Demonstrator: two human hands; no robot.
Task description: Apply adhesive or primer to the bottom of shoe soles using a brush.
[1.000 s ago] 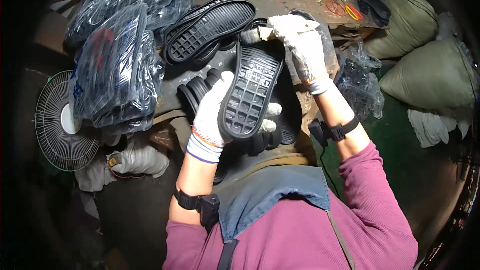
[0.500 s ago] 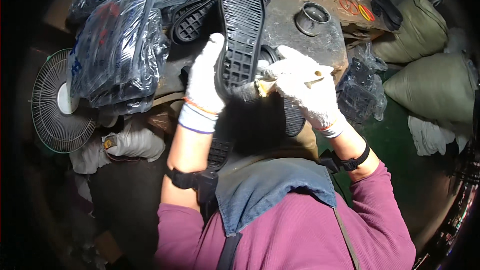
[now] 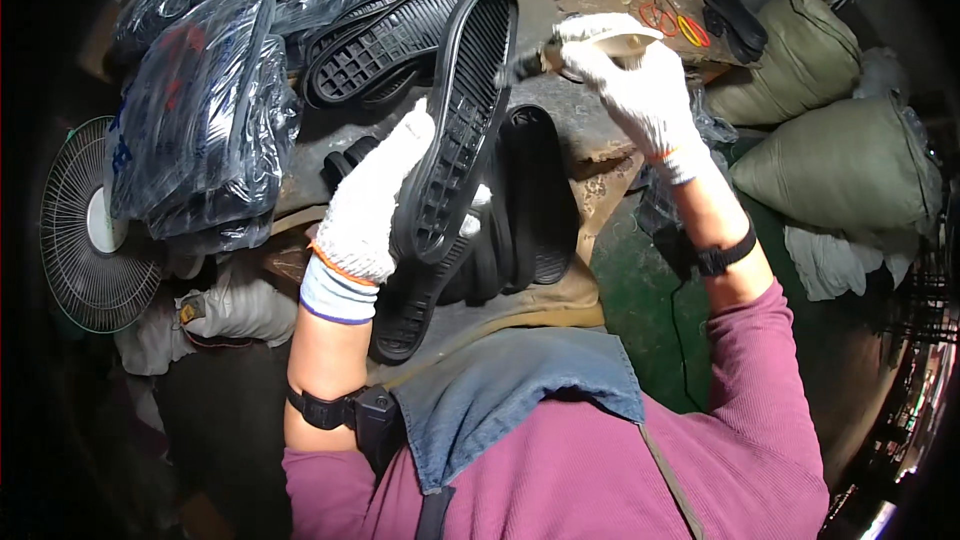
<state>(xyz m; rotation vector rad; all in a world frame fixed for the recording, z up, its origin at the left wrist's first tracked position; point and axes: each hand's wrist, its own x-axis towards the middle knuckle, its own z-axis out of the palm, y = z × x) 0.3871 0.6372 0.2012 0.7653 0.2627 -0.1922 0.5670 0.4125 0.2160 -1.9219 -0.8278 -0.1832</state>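
Note:
A black ridged shoe sole [image 3: 462, 130] is tilted up in my left hand [image 3: 370, 200], whose white-gloved fingers wrap round its lower part. In my right hand [image 3: 650, 90], also gloved, is a brush [image 3: 618, 44] with a pale handle. Its blurred bristles reach the sole's right edge; whether they touch it I cannot tell. Below, several more black soles [image 3: 540, 195] lie at the table's near edge and over my lap. Another pile of soles [image 3: 375, 65] rests on the table, left of the held one.
Clear plastic bags of black soles [image 3: 200, 110] are heaped at the left, beside a fan [image 3: 75, 240]. Red-handled scissors [image 3: 658, 20] and a black pair of soles [image 3: 735, 20] lie at the back right. Green sacks [image 3: 835, 160] stand right of the table [image 3: 605, 145].
The sole has come down and nearer, leaning over more. My right hand with the brush has moved up and away from the sole's lower part, and now covers where the metal can stood.

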